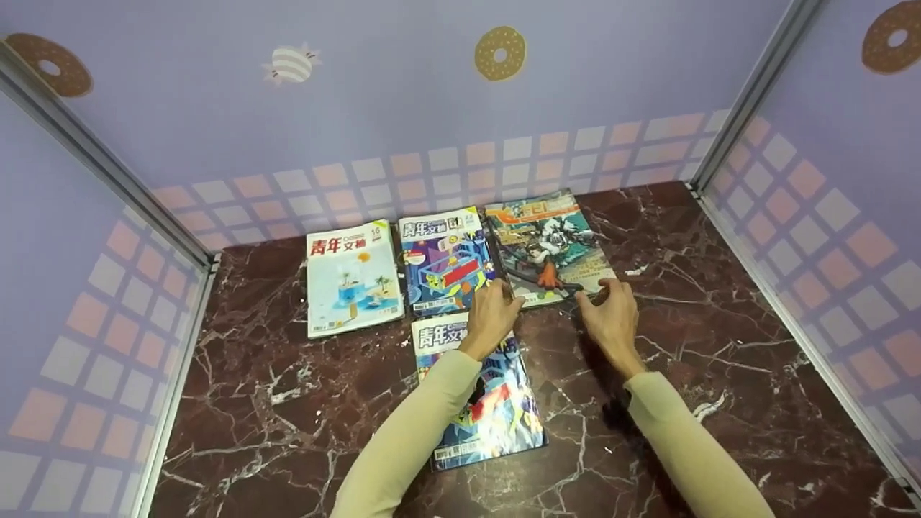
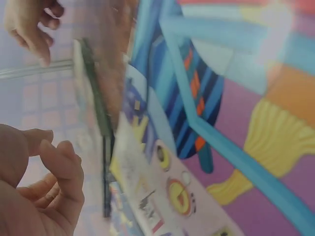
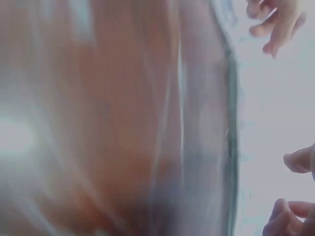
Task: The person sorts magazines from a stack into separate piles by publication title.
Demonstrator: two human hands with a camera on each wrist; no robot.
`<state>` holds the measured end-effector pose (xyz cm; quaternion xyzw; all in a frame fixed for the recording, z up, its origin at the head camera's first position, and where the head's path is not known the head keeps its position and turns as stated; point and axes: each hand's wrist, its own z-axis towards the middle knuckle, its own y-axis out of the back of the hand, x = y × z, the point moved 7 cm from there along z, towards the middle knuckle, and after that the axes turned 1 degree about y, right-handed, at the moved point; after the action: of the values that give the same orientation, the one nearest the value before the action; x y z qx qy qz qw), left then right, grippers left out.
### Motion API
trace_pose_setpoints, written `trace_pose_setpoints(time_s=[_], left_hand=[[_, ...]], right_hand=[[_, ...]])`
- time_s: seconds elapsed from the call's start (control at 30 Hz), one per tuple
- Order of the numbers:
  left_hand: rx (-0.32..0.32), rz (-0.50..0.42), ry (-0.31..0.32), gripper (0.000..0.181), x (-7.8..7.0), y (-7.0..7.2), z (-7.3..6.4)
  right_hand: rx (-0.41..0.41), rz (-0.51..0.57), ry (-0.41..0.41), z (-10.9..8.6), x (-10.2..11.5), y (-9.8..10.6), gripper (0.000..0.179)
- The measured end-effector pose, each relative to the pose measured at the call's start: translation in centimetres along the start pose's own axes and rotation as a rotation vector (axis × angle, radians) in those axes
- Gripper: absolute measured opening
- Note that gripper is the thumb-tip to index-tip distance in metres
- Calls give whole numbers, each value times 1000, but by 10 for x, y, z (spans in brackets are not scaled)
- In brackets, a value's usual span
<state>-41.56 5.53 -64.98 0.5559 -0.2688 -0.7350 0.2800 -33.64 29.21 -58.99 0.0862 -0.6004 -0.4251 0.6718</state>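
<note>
My left hand (image 1: 492,318) hovers over the gap between two magazines, fingers loosely bent and nothing between them. Beside it lies a teal magazine with an orange title (image 1: 548,248); the left fingertips are at its near left corner. At its near right corner is my right hand (image 1: 613,320), thumb and fingers apart. The left wrist view shows the left hand (image 2: 47,182) with its thumb and fingers separated. Under the left forearm lies a glossy blue magazine (image 1: 496,403), partly covered by the sleeve. The right hand (image 3: 295,196) is only partly visible in the right wrist view.
A white magazine with a beach picture (image 1: 352,280) lies at the left of the row. Next to it is a blue and purple magazine (image 1: 446,262). The dark red marble tabletop (image 1: 288,432) is bounded by purple panels (image 1: 403,86) at the back and both sides.
</note>
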Motion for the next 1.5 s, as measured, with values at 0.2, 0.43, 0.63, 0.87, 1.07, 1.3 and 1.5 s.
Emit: trace_pose_setpoints(time_s=[0.2,0.43,0.63,0.87,1.07,1.3,1.5], left_hand=[[-33,-45,0,30,-14,47,-43],[-67,-149,19,33,-30,99,-106],[-80,-213,17,29,-41,137,-154],[-57,-163,66,18,-33,154,-193],[-119,14,132,16,-10,174,-220],[24,62,331,22,21,174,-243],[132,-76,443,17,32,169,-248]], right_hand=[[58,62,21,-48,21,7,46],[238,88,-67,-108,28,16,52],[319,72,-85,-148,31,16,52],[374,6,-69,-172,35,12,44],[411,4,-93,-183,34,16,49],[433,21,-122,-190,33,15,42],[466,110,-200,-194,30,8,37]])
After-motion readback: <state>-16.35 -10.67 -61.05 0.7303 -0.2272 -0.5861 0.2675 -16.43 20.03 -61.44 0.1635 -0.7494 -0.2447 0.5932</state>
